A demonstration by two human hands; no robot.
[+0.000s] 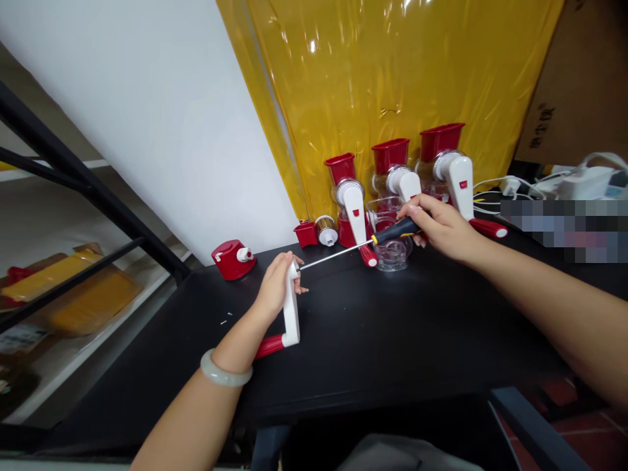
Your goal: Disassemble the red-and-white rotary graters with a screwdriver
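Left hand (275, 286) grasps a white crank (291, 317) — right hand (441, 227) clasps a screwdriver (395, 231), its shaft at the crank's upper end.

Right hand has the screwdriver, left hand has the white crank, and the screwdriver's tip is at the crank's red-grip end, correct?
No: the head view shows the screwdriver tip at the other end of the white crank, away from the red grip. Right hand does have the screwdriver, left hand the crank.

Pale, glossy, rounded bangle (226, 377) around left wrist (234, 350); both forearms (189, 412) bare; grey cloth (405, 456) at lap.
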